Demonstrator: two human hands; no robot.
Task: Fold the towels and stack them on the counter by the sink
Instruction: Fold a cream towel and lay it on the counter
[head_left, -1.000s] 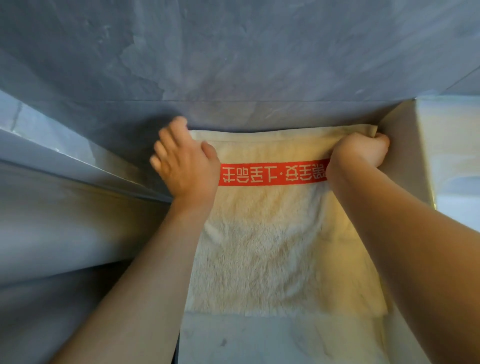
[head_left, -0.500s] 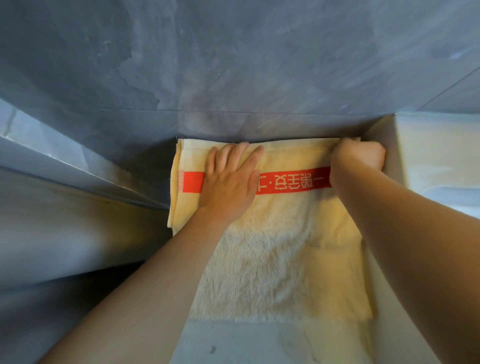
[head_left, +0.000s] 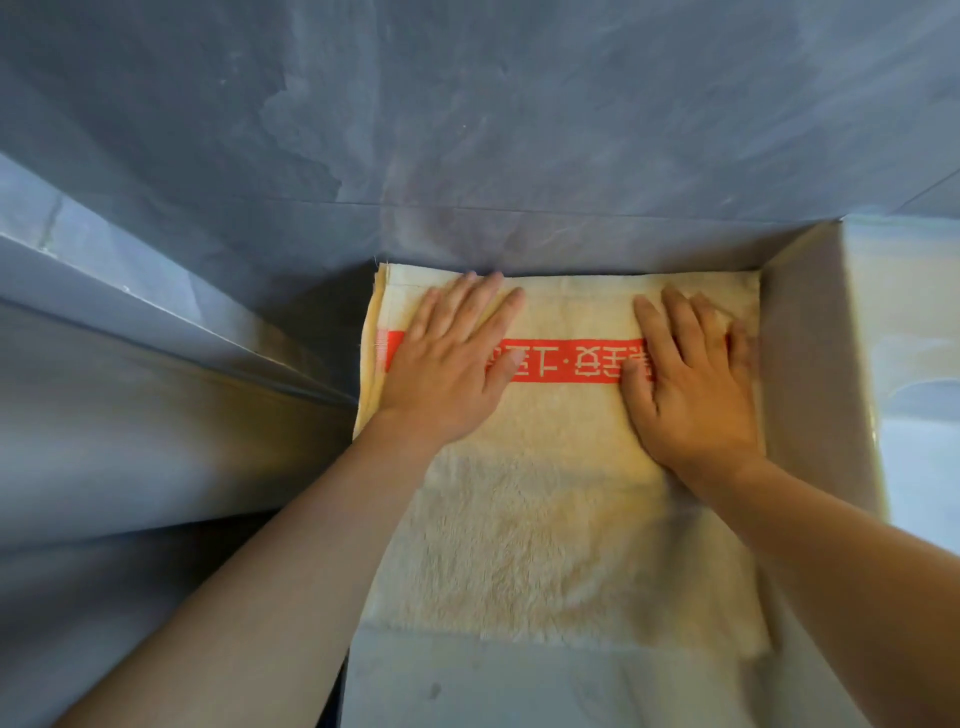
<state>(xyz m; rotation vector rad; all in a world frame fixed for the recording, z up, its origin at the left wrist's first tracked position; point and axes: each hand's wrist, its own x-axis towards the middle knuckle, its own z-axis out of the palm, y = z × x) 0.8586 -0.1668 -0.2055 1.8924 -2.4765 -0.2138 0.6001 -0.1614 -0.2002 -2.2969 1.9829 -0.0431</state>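
Towel (head_left: 545, 519): cream terry with one red band (head_left: 566, 359) carrying cream characters. Wall (head_left: 467, 130): mottled blue-grey. Counter (head_left: 493, 686): pale grey.

Towel (head_left: 545, 519) filling counter (head_left: 519, 686) between grey wall (head_left: 467, 130) behind and sink side (head_left: 800, 374) rising hard at right. Sloping ledge (head_left: 156, 322) crowding left edge. Open approach lying only along bare front strip, near viewer.
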